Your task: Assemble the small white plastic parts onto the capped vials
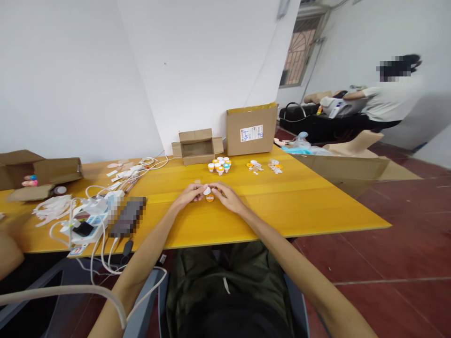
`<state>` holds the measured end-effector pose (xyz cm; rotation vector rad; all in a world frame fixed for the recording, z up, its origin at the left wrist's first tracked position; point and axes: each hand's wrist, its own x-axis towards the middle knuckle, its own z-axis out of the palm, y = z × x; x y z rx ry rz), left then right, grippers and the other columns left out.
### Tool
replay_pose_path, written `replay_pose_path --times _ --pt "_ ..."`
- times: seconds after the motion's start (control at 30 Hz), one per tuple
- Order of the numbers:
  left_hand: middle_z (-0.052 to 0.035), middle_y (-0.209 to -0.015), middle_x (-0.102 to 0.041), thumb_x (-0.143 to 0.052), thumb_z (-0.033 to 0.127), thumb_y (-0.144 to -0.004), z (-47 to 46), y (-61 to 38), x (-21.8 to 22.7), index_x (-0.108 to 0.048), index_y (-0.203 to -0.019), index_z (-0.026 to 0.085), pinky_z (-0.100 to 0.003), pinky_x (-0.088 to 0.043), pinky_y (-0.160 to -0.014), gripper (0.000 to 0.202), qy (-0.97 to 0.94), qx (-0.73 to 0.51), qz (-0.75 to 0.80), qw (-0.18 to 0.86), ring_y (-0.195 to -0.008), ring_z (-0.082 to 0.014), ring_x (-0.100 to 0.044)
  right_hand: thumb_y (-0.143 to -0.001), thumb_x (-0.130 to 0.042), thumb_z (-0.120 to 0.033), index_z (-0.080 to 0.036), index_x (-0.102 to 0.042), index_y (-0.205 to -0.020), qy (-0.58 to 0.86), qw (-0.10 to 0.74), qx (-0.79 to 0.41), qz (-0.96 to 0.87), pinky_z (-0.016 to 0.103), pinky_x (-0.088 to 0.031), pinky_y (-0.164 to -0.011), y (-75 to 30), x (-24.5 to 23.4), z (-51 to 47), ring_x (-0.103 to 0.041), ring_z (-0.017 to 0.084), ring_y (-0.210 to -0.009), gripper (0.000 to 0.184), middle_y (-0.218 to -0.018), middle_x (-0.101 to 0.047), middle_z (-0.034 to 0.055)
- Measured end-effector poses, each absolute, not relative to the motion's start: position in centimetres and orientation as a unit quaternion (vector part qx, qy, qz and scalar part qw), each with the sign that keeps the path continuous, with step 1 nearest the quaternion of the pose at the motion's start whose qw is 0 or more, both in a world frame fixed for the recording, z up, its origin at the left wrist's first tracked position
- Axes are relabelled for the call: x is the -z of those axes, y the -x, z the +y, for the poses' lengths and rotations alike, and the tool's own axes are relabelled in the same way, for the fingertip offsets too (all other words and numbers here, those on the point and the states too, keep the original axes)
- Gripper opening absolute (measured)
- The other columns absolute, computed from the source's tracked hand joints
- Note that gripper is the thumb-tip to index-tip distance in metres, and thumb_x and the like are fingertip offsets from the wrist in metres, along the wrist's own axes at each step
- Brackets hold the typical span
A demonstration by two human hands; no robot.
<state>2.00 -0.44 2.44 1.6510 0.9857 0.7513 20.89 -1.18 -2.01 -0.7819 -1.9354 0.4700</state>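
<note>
My left hand [192, 194] is closed, its thumb and fingertips pinching a small white round piece [206, 191]. From the other side my right hand [228, 196] bends its fingers in, with the fingertips at the edge of the same piece. Just below it, close to the fingers, an orange round part [210, 198] with white bits in it rests on the table. Beyond my hands stands a cluster of small white cups with orange lids [220, 169], one with a teal lid [226, 167].
Loose orange and clear parts [254, 165] lie in two groups to the right. A small open carton [197, 149] and a larger cardboard box [252, 131] stand behind. Cables, a power strip [93, 220] and a phone [127, 217] occupy the left. Another person [391, 98] works far right.
</note>
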Motion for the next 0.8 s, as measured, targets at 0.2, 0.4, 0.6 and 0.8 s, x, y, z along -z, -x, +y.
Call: replay_pose_path --times 0.2,0.4,0.6,0.8 --pt "0.0044 -0.046 -0.046 -0.061 0.068 -0.077 -0.2 -2.1 -2.2 -0.053 -0.061 0.018 -0.020 -0.022 -0.039 0.053 -0.687 -0.308 0.425 0.502 -0.040 -0.0059 -0.036 -0.098 -0.046 -0.032 -0.026 -0.069 -0.111 0.322 0.480 -0.197 -0.792 0.036 -0.052 -0.089 -20.9 2.1 -0.9 -0.066 0.020 -0.098 0.028 -0.105 -0.073 0.0055" --pt "0.0041 -0.045 -0.048 -0.057 0.071 -0.077 0.0 -2.2 -1.9 -0.053 -0.060 0.017 -0.019 -0.024 -0.039 0.057 -0.685 -0.311 0.426 0.502 -0.038 -0.0053 -0.037 -0.097 -0.049 -0.031 -0.024 -0.071 -0.110 0.325 0.484 -0.208 -0.785 0.034 -0.053 -0.084 -20.9 2.2 -0.8 -0.066 0.020 -0.093 0.027 -0.103 -0.073 0.0059" --pt "0.0025 -0.048 -0.054 -0.057 0.069 -0.080 0.0 -2.3 -1.6 -0.055 -0.063 0.016 -0.018 -0.029 -0.040 0.056 -0.667 -0.309 0.426 0.527 -0.039 -0.0058 -0.043 -0.097 -0.049 -0.032 -0.024 -0.072 -0.113 0.328 0.475 -0.200 -0.792 0.032 -0.052 -0.073 -21.2 2.5 -0.5 -0.061 0.018 -0.076 0.029 -0.089 -0.071 0.0045" --pt "0.0036 -0.049 -0.053 -0.058 0.064 -0.081 0.1 -2.4 -1.4 -0.055 -0.063 0.017 -0.019 -0.029 -0.042 0.051 -0.679 -0.331 0.419 0.504 -0.040 -0.0060 -0.043 -0.098 -0.047 -0.031 -0.027 -0.072 -0.115 0.331 0.471 -0.196 -0.794 0.031 -0.051 -0.069 -21.4 2.4 -0.4 -0.058 0.018 -0.072 0.031 -0.082 -0.068 0.0035"
